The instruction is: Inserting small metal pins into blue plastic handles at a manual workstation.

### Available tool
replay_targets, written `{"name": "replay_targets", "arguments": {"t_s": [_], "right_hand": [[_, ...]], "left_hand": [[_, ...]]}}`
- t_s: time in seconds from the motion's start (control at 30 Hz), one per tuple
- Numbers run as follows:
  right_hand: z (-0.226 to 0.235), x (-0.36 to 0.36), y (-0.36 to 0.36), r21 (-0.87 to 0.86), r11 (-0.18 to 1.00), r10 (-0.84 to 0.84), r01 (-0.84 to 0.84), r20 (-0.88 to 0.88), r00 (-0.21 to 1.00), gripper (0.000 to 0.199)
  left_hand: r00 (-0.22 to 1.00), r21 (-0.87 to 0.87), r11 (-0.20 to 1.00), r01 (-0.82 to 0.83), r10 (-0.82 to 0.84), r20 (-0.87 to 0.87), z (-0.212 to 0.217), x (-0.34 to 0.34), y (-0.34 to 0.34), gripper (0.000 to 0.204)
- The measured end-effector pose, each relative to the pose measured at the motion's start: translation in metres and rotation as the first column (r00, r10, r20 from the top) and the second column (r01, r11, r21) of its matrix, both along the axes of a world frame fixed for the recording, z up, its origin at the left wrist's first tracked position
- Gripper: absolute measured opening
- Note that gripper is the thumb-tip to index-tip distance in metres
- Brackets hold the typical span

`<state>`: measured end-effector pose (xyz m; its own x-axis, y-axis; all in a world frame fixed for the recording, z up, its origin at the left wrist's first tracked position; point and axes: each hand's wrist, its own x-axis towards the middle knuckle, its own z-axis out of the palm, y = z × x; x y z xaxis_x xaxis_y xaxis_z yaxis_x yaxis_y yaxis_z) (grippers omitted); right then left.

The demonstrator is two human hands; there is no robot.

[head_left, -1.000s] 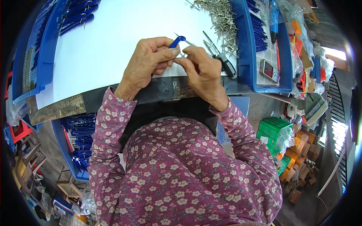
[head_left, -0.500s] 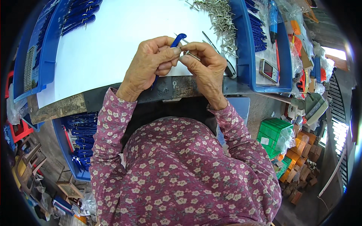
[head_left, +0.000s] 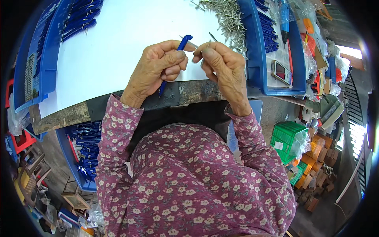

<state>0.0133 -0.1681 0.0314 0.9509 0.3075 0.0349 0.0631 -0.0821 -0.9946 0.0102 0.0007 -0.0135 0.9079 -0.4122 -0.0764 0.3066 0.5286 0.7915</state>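
My left hand is closed around a slim blue plastic handle with a hooked upper end. Its lower tip shows below my palm, over the table edge. A thin metal shaft crosses behind the hooked end. Just to the right, my right hand pinches a small metal pin, mostly covered by thumb and fingers. The two hands are close but apart. Beyond my right hand lies a heap of loose metal pins with flat heads. A dark pointed tool is mostly hidden behind that hand.
Blue handles lie at the far left of the white work surface. A blue tray at right holds more handles and a mobile phone. Another blue bin sits below the table; a green crate stands at right.
My right hand has moved slightly right and turned, so its fingers now cover most of the metal pin. My left hand keeps its hold on the blue handle, nearly in place.
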Motion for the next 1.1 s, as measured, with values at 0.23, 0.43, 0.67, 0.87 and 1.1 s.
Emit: {"name": "replay_targets", "arguments": {"t_s": [0.23, 0.43, 0.67, 0.87, 1.1], "right_hand": [[0.004, 0.004, -0.009, 0.130, 0.987, 0.131, -0.093, -0.322, 0.938, 0.025], [0.016, 0.009, -0.014, 0.117, 0.974, 0.226, -0.195, -0.407, 0.885, 0.025], [0.014, 0.013, -0.012, 0.104, 0.973, 0.230, -0.206, -0.421, 0.877, 0.026], [0.012, 0.015, -0.014, 0.117, 0.968, 0.250, -0.221, -0.428, 0.869, 0.026], [0.011, 0.014, -0.016, 0.110, 0.970, 0.243, -0.216, -0.430, 0.870, 0.026]], "left_hand": [[1.000, -0.065, 0.998, 0.019, -0.018, 0.022, -0.003, 0.001, -0.002, 0.027], [1.000, -0.070, 0.997, 0.027, -0.026, 0.014, -0.003, 0.001, -0.005, 0.028], [0.999, -0.007, 1.000, 0.011, -0.011, 0.053, 0.000, 0.001, -0.007, 0.028], [0.998, 0.051, 0.999, -0.007, 0.003, 0.067, 0.000, 0.000, -0.008, 0.028], [0.994, 0.118, 0.992, -0.035, 0.022, 0.109, 0.005, -0.001, -0.010, 0.026]]}}
